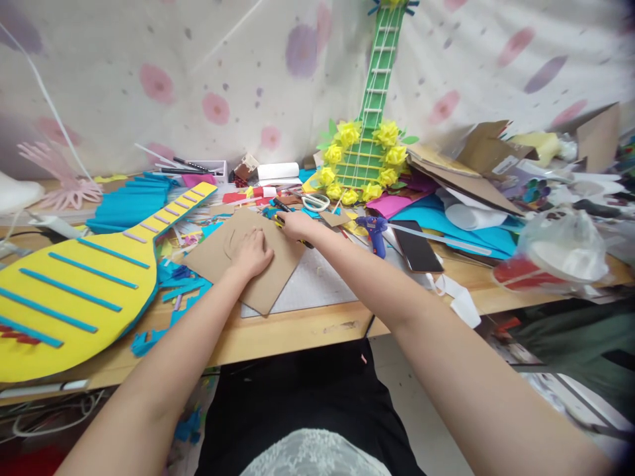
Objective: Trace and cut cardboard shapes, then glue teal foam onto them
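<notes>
My left hand [252, 254] lies on a sheet of brown cardboard [265, 291], its fingers extended across the surface. A curved pencil-like line shows on the cardboard beside the fingertips. At the cardboard's far right edge, my right hand [296, 225] is closed on a yellow-and-black tool that looks like a utility knife [303, 243]; my fingers cover part of it. A dark stick-like item [282, 205] lies just beyond the right hand's fingers. Under the cardboard is a grey-white board [325, 281]. White-handled scissors [316, 202] sit a little farther back.
A yellow paper lute shape [94, 264] covers the left side. A green guitar-like craft [367, 152] with yellow flowers stands behind. On the right are a blue glue gun [376, 233], a phone [417, 248], a bagged red-and-white tub [550, 258] and piled cardboard [461, 172].
</notes>
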`<action>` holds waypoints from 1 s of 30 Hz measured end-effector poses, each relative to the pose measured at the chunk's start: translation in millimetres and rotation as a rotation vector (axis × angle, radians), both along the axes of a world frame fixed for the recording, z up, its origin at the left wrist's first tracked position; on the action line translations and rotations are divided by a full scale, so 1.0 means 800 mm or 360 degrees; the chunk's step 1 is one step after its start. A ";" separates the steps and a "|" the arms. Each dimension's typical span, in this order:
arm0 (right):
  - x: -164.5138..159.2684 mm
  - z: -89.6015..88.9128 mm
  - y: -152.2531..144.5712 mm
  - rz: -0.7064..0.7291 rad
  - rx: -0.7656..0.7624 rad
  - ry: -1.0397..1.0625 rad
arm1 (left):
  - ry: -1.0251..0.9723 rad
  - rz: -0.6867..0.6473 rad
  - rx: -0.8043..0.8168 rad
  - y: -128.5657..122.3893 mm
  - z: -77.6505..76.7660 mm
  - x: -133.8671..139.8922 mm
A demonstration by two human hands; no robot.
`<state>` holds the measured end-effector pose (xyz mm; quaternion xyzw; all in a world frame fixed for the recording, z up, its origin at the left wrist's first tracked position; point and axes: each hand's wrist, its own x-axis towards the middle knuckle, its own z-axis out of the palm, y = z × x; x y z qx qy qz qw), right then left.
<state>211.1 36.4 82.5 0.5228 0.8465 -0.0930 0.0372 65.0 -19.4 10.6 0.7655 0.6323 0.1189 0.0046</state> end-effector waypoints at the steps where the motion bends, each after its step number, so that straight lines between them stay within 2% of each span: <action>1: 0.000 0.000 0.001 0.0031 0.0017 0.0005 | 0.0006 -0.0005 0.0017 0.001 -0.002 -0.001; 6: 0.000 0.000 0.004 0.0131 0.0012 -0.0009 | 0.0000 -0.0022 0.0080 0.000 -0.009 -0.003; 16: -0.016 0.005 0.003 0.0038 -0.0002 -0.0135 | -0.0013 -0.0009 0.0078 -0.001 -0.009 0.000; 30: -0.040 0.021 0.000 0.0097 -0.0031 -0.0405 | -0.0059 0.0014 0.0058 -0.002 -0.009 0.001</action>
